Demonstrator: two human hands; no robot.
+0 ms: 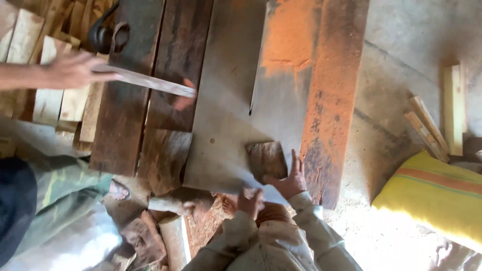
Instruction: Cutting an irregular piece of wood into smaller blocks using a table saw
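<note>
Wood block (266,159) sits low in the middle of the frame, flat on the grey saw bench (226,90), a little below the near end of the blade slot (251,103). Right hand (291,179) rests against its lower right edge, fingers spread and pressing rather than clamped around anything. Left hand (251,200) hangs just below the bench edge, fingers curled loosely, touching the edge at most; can't tell if it grips anything.

Progress-wise, I'd say it's early for this piece: the block looks whole, no kerf in it that I can see, and it hasn't reached the slot yet. Plenty of orange sawdust (296,35) sits piled at the top of the frame, and offcuts (165,221) lie heaped at the lower left, so lots of cutting has clearly gone on here.

Over at the upper left, another person's hand (75,70) holds one end of a thin strip (145,80) that stretches toward the bench. Stacked planks (40,50) sit behind it, and a yellow sack (432,195) lies at the lower right.
</note>
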